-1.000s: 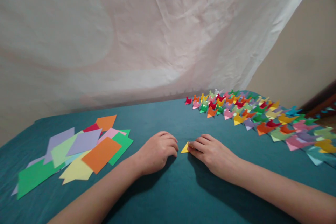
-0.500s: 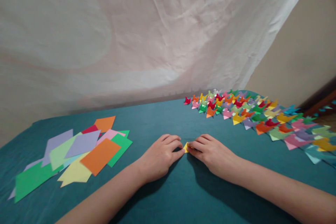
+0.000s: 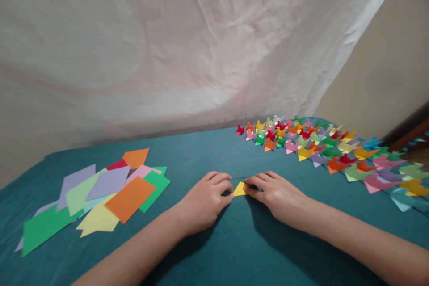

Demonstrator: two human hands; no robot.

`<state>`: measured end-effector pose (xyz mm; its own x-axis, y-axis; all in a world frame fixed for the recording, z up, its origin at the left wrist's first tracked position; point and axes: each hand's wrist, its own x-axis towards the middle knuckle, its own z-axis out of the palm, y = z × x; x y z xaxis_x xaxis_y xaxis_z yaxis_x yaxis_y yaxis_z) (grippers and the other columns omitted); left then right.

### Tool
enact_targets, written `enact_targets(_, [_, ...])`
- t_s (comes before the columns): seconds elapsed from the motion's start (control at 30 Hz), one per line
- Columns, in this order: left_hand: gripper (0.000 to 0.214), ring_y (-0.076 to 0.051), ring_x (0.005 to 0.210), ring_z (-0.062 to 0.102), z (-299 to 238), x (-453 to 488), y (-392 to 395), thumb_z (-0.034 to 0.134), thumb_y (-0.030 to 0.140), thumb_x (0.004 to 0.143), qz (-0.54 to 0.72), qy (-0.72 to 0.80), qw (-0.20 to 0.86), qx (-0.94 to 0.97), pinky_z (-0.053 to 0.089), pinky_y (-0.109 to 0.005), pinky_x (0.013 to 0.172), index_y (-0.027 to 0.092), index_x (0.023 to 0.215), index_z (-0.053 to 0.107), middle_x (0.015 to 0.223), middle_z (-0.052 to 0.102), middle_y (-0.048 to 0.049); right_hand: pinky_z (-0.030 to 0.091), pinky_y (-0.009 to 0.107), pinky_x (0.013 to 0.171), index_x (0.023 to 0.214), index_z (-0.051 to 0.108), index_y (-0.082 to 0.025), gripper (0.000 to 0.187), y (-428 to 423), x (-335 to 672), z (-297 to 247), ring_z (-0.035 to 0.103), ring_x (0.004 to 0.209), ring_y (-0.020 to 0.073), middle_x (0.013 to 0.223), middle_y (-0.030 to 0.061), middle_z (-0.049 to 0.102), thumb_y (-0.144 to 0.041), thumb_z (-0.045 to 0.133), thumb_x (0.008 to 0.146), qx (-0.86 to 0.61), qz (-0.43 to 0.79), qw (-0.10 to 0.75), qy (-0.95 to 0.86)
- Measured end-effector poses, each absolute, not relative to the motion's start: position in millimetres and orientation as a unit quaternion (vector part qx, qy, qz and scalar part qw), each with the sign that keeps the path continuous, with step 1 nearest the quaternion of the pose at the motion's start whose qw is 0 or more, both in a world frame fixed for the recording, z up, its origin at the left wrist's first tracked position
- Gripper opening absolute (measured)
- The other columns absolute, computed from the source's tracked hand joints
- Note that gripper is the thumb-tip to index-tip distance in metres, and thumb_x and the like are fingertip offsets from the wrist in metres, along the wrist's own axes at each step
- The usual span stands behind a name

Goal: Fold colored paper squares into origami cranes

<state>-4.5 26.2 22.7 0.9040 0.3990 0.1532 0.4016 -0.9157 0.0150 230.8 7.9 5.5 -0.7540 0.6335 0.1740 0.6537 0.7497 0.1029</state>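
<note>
A small piece of folded yellow paper (image 3: 240, 189) lies on the dark green tabletop, its pointed left end showing. My right hand (image 3: 279, 196) pinches its right end between thumb and fingers, which hide that part. My left hand (image 3: 204, 201) rests just left of the paper, fingers curled and a little apart from the thumb. Its thumb tip lies close to the paper's left point; whether they touch is hard to make out.
Loose coloured paper sheets (image 3: 129, 199) overlap in a pile on the left. Rows of small folded paper birds (image 3: 303, 153) stand along the right side. A pale cloth (image 3: 187, 44) hangs behind the green tabletop (image 3: 201, 152).
My right hand has shifted slightly right with the yellow paper, and more of the paper shows. My left fingers have come off its left end. The view has moved a little.
</note>
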Motion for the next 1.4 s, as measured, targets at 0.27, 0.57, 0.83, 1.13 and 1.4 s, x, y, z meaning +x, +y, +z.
enact_targets(0.27, [0.019, -0.024, 0.111, 0.048, 18, -3, 27, 0.046, 0.013, 0.09, -0.114, -0.193, 0.004, -0.974, 0.038, -0.038, 0.094, 0.014, 0.092, 0.065, 0.1, 0.061, -0.007, 0.042, 0.037, 0.075, 0.104, 0.066, -0.018, 0.022, 9, 229, 0, 0.056, 0.09, 0.0234, 0.105, 0.0087, 0.063, -0.013, 0.052, 0.087, -0.362, -0.054, 0.095, -0.926])
enact_targets(0.57, [0.022, -0.021, 0.105, 0.051, 7, -2, 27, 0.044, 0.016, 0.092, -0.17, -0.197, 0.011, -0.966, 0.04, -0.034, 0.093, 0.013, 0.088, 0.065, 0.096, 0.063, -0.0067, 0.043, 0.034, 0.079, 0.103, 0.062, -0.018, 0.022, 13, 224, -13, 0.054, 0.089, 0.0188, 0.1, 0.0068, 0.061, -0.012, 0.05, 0.085, -0.446, 0.119, 0.286, -0.84])
enact_targets(0.83, [0.021, -0.02, 0.102, 0.053, 5, -1, 27, 0.044, 0.012, 0.089, -0.198, -0.208, -0.021, -0.958, 0.041, -0.037, 0.09, 0.016, 0.09, 0.064, 0.094, 0.064, -0.0059, 0.042, 0.038, 0.08, 0.092, 0.057, -0.018, 0.014, 14, 221, -15, 0.052, 0.09, 0.0211, 0.097, 0.0076, 0.057, -0.024, 0.061, 0.08, -0.466, 0.153, 0.291, -0.822])
enact_targets(1.13, [0.02, -0.019, 0.101, 0.051, 10, 1, 26, 0.044, 0.017, 0.088, -0.257, -0.334, -0.219, -0.88, 0.041, -0.036, 0.09, 0.017, 0.104, 0.056, 0.103, 0.059, -0.0073, 0.043, 0.029, 0.069, 0.086, 0.054, -0.018, 0.003, 11, 215, -9, 0.054, 0.074, 0.0154, 0.08, 0.0015, 0.059, -0.018, 0.053, 0.083, -0.457, 0.316, 0.312, -0.771])
enact_targets(1.4, [0.021, -0.015, 0.082, 0.054, 10, 1, 31, 0.048, 0.03, 0.091, -0.255, -0.343, -0.291, -0.856, 0.04, -0.028, 0.08, 0.017, 0.084, 0.062, 0.082, 0.062, -0.0021, 0.043, 0.025, 0.067, 0.085, 0.055, -0.017, 0.004, 17, 204, 10, 0.053, 0.072, 0.013, 0.078, 0.0006, 0.059, -0.021, 0.053, 0.084, -0.41, 0.379, 0.338, -0.758])
